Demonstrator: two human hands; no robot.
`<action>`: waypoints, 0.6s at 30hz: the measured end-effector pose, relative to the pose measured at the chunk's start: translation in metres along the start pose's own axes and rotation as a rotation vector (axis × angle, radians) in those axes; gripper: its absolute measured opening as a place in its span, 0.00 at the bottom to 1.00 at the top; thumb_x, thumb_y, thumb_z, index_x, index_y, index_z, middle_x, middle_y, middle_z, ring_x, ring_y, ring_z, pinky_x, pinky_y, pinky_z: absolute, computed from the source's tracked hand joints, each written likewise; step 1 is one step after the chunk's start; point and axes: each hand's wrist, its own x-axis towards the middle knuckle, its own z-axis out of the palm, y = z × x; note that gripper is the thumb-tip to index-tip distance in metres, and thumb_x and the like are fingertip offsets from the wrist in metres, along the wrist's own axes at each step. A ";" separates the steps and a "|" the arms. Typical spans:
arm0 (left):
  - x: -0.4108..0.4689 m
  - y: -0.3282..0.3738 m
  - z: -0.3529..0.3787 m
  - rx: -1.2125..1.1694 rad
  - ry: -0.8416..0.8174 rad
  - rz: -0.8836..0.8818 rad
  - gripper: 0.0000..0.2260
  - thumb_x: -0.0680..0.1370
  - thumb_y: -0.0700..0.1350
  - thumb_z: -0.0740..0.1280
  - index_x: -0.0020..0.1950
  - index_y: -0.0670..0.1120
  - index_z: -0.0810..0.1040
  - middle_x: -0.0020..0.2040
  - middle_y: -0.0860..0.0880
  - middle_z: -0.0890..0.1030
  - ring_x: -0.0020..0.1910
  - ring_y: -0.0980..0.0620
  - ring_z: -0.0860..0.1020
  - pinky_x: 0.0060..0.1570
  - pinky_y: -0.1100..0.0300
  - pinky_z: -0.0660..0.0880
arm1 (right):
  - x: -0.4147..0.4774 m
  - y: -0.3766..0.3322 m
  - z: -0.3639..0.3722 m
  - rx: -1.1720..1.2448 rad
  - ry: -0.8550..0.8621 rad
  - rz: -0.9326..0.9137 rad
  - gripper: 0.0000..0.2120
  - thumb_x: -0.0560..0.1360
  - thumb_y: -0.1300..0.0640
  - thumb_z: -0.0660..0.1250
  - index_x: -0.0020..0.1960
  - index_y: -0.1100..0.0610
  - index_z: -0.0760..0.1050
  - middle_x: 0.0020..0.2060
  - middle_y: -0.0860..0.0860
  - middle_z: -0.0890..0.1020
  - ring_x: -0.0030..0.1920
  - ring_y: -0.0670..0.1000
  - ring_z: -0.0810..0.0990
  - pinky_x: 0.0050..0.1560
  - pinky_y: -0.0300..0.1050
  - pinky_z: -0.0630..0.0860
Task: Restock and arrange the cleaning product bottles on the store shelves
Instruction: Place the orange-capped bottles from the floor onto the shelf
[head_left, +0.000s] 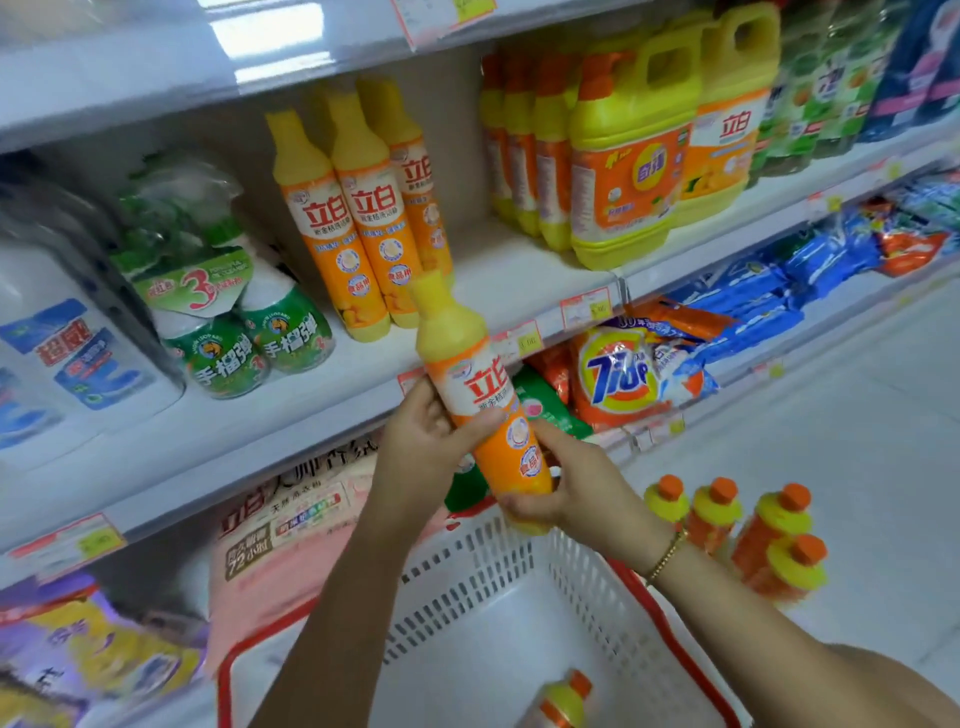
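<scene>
Gripping yellow bottle (470, 364) with left hand (422, 442) and right hand (583, 489); basket (511, 574) holds lone bottle (563, 702).

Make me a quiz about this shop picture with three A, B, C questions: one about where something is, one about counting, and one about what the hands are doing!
1. Where is the white basket? A. On the top shelf B. Below the held bottle C. On a chair
2. How many yellow-capped bottles stand together on the shelf? A. Three B. Seven C. None
3. Who holds that bottle? A. Both hands B. One foot C. Nobody
Answers: B, the basket sits lower than the held bottle; A, three stand side by side; A, the left hand and right hand both wrap it.
</scene>
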 end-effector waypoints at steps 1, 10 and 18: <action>-0.003 -0.002 0.000 -0.009 0.030 -0.002 0.19 0.69 0.36 0.72 0.59 0.44 0.76 0.53 0.49 0.83 0.49 0.57 0.82 0.49 0.62 0.79 | -0.003 0.004 0.002 0.011 0.007 -0.004 0.33 0.66 0.49 0.77 0.67 0.48 0.68 0.56 0.48 0.79 0.51 0.47 0.79 0.50 0.43 0.79; -0.011 0.023 0.009 -0.391 0.275 0.026 0.23 0.67 0.45 0.70 0.62 0.41 0.75 0.52 0.46 0.83 0.49 0.53 0.83 0.46 0.61 0.80 | -0.020 0.010 -0.005 0.146 0.235 -0.183 0.33 0.66 0.52 0.77 0.65 0.38 0.66 0.62 0.40 0.75 0.61 0.41 0.74 0.58 0.41 0.77; -0.011 0.029 0.008 -0.476 0.185 0.039 0.24 0.67 0.45 0.70 0.62 0.44 0.74 0.50 0.49 0.84 0.50 0.54 0.82 0.45 0.61 0.80 | -0.025 0.001 -0.016 0.551 0.124 -0.178 0.27 0.69 0.59 0.73 0.66 0.52 0.70 0.60 0.51 0.76 0.57 0.46 0.79 0.50 0.38 0.78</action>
